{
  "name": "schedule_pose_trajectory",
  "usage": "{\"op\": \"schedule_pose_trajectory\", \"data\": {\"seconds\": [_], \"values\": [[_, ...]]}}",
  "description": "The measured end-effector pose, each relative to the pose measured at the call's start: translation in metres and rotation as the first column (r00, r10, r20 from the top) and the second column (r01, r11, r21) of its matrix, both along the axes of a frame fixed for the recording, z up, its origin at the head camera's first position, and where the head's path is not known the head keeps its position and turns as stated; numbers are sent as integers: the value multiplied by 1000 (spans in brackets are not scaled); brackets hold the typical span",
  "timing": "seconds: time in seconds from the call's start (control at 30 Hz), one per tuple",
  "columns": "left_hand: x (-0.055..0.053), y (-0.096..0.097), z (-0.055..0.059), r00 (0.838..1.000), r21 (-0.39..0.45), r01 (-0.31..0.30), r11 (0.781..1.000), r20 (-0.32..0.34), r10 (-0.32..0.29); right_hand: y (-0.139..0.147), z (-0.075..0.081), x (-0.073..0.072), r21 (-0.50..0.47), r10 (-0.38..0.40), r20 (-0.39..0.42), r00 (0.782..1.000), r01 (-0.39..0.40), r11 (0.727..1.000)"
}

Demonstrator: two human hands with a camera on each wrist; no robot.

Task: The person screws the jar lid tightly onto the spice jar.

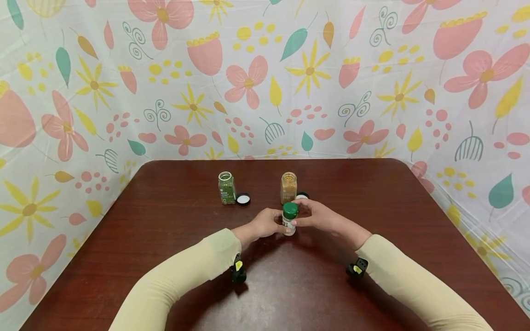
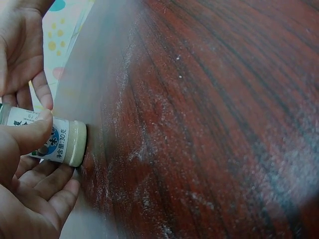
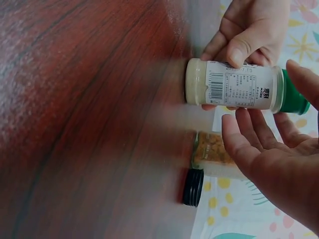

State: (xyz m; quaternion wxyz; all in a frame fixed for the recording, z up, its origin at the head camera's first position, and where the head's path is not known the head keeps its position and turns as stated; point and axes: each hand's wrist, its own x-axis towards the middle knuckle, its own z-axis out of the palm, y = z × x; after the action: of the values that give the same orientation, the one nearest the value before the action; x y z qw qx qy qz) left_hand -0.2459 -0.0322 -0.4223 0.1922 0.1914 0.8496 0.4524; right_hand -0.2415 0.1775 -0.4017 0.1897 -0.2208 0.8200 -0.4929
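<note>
A small spice shaker with white powder, a printed label and a green cap stands upright on the table in the head view. My left hand grips its lower body, the thumb across the label and the fingers behind. Around the cap side hovers my right hand, its fingers spread loosely and the thumb close to the green cap. Whether the right fingertips touch the shaker is hard to tell. The left wrist view shows the shaker's base near the tabletop.
Further back stand an uncapped jar of green herbs and an uncapped jar of orange-brown seasoning. Beside the first lies a black lid; another black lid lies by the second. A patterned cloth hangs behind the dark table.
</note>
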Motion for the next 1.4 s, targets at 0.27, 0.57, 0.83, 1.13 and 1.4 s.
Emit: {"op": "schedule_pose_trajectory", "data": {"seconds": [0.27, 0.57, 0.83, 1.13, 1.4], "values": [[1, -3, 1, 1000, -5, -19, 1000, 23, 19, 4, -1, 1, 18, -31, -6, 999, 31, 999], [-1, -8, 0, 999, -37, -24, 999, -27, 23, 7, -5, 3, 18, -73, 35, 997, 72, 997], [-3, -15, 0, 998, -59, -56, 997, -22, 54, 12, -7, 4, 32, -72, 57, 996, 70, 997], [-3, -22, -1, 997, -52, -68, 996, -43, 66, 14, -5, 6, 80, -84, 57, 995, 79, 994], [-2, -33, -2, 996, -52, -82, 995, -31, 80, 17, -3, 8, 86, -84, 74, 994, 78, 993]]}}
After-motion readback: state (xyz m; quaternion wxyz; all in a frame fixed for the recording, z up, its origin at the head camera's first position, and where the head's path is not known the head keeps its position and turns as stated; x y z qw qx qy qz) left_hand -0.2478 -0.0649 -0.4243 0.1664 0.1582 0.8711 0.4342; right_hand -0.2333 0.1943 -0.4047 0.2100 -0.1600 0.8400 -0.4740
